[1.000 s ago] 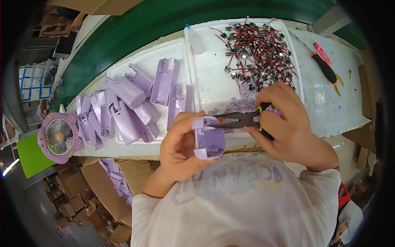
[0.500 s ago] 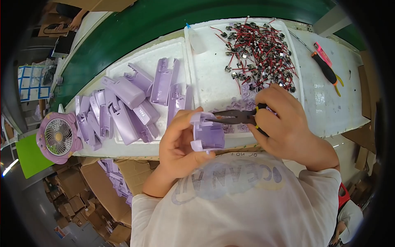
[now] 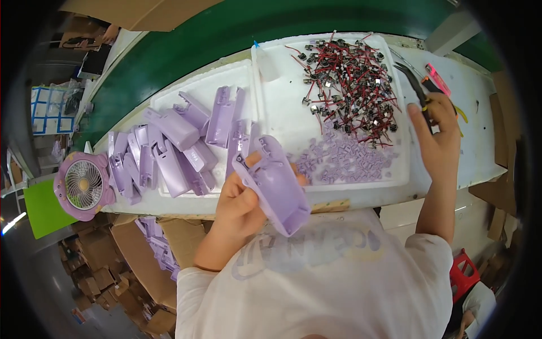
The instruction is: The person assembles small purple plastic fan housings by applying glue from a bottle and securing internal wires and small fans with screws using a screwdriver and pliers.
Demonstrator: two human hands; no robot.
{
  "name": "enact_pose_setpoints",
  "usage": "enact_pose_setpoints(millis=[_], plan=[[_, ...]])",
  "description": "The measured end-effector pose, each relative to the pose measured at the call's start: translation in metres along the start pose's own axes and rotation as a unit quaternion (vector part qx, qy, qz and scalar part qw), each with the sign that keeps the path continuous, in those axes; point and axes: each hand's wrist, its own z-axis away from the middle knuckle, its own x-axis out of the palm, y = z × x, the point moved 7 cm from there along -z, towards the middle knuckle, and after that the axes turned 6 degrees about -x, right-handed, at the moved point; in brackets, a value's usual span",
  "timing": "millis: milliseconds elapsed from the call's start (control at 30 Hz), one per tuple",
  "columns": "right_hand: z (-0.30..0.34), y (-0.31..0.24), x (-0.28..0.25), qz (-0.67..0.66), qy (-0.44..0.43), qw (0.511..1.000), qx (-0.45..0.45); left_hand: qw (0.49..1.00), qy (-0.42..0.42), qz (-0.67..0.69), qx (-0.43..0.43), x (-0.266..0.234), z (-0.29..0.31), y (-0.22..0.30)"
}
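In my left hand I hold a light purple plastic housing shell, its hollow inside turned up and its length slanting toward my chest. My right hand is away to the right, fingers closed on the handles of long-nose pliers. The dark jaws of the pliers point up and left, over the right rim of the white foam tray. Inside that tray are a heap of small black switch-like parts with red wires and many tiny purple plastic pieces.
More purple shells lie piled on another foam tray at the left. A purple fan stands at the table's left end. By my right hand lie a screwdriver and a pink-handled tool. An open carton with purple parts sits below.
My right hand has carried the pliers from the shell out to the right side of the table. The shell in my left hand has turned, so its long inside now shows.
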Motion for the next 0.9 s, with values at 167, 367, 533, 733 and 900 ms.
enact_pose_setpoints(millis=[167, 367, 533, 733, 900], plan=[[0.001, 0.021, -0.016, 0.378, 0.107, 0.907, -0.150, 0.996, 0.035, 0.086, -0.006, -0.018, 0.004, -0.011], [-0.011, -0.075, 0.082, 0.074, -0.172, 0.881, -0.434, 0.970, -0.005, 0.241, -0.030, -0.014, 0.005, -0.033], [-0.013, -0.091, 0.143, 0.118, -0.391, 0.793, -0.453, 0.969, 0.013, 0.241, -0.056, -0.011, 0.018, -0.044], [-0.002, -0.121, 0.148, 0.171, -0.450, 0.737, -0.475, 0.977, 0.032, 0.212, 0.016, -0.009, 0.053, -0.043], [-0.006, -0.121, 0.140, 0.220, -0.423, 0.745, -0.466, 0.985, 0.017, 0.173, -0.002, -0.007, 0.069, -0.043]])
